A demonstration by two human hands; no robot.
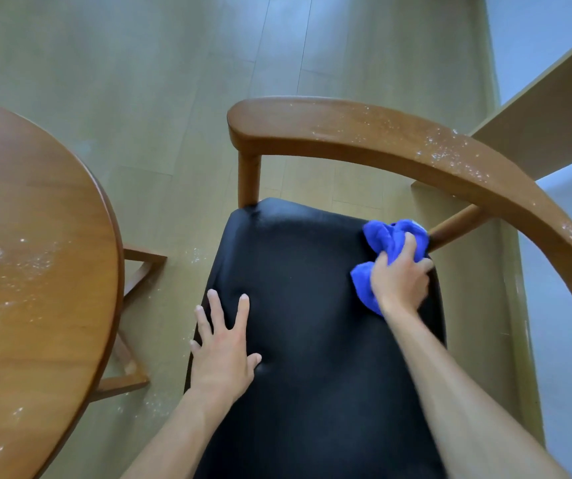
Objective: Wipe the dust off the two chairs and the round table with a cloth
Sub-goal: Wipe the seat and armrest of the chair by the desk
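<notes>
table [35, 254] left of chair [312, 323] | cloth [386, 250] on seat, far-right corner | shelf [536, 133] behind

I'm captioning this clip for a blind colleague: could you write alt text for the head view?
A person's right hand presses a bunched blue cloth onto a chair's black seat, while the left hand lies flat on the seat's left edge. White dust speckles the chair's curved wooden backrest and the round wooden table at left.
</notes>
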